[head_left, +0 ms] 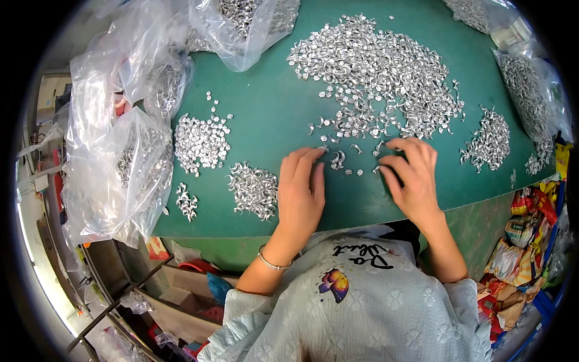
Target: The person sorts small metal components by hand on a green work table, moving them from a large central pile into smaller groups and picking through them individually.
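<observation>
My left hand (303, 188) rests on the green tabletop, fingers stretched forward and thumb apart. Its fingertips touch a small silver metal piece (324, 147). Opposite it, my right hand (414, 181) has bent, spread fingers; small silver pieces lie at the tips of its thumb and fingers. Between the hands are a few loose curved metal pieces (338, 161) and small flower-shaped ones (359, 172). A large mixed heap of silver pieces (380, 72) spreads just beyond both hands. Beside my left wrist sits a smaller pile of curved pieces (253, 190).
At left are a pile of flower-shaped pieces (202, 143) and a little cluster of curved ones (186, 202). Another pile (487, 140) lies at right. Clear plastic bags (117, 163) crowd the left edge; a filled bag (526, 90) stands right. Colourful packets (512, 259) are below the table's right edge.
</observation>
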`<state>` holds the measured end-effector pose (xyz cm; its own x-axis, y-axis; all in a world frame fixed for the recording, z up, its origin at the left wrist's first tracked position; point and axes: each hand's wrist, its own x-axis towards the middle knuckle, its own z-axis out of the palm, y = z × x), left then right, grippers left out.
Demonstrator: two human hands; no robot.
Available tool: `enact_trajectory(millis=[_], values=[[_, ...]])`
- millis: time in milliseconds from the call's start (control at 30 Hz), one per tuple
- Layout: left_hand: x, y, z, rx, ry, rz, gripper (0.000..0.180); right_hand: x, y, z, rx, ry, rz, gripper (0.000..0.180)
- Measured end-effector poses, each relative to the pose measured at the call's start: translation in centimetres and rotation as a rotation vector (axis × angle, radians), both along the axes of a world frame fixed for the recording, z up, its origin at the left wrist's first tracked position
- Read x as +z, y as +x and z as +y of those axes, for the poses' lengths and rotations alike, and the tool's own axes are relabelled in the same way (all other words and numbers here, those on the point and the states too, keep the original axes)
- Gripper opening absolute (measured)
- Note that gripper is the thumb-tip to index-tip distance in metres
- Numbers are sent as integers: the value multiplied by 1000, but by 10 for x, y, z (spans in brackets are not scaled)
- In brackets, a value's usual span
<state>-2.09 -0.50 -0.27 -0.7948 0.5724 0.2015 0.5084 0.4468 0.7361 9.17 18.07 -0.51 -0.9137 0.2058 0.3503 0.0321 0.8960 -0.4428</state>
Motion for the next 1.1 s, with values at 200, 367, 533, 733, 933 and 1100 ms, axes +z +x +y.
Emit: enact_trajectory(millis=[200,367,533,733,933,1100], values=[[1,2,7,-125,-196,114,27,4,-36,-18,-42,7,-15,20],[3,-2,-3,-30,-136,104,24,0,-33,-17,-28,16,46,15],[1,0,-8,-53,-201,135,25,11,-18,-23,31,-153,-41,13],[1,3,-14,-45,-154,117,31,16,-15,-29,77,-185,-90,17],[-2,4,-14,-50,-178,141,39,17,-19,-27,13,-193,-66,15],[-2,5,-18,3,-167,134,38,5,-31,-15,-65,-38,-30,15]])
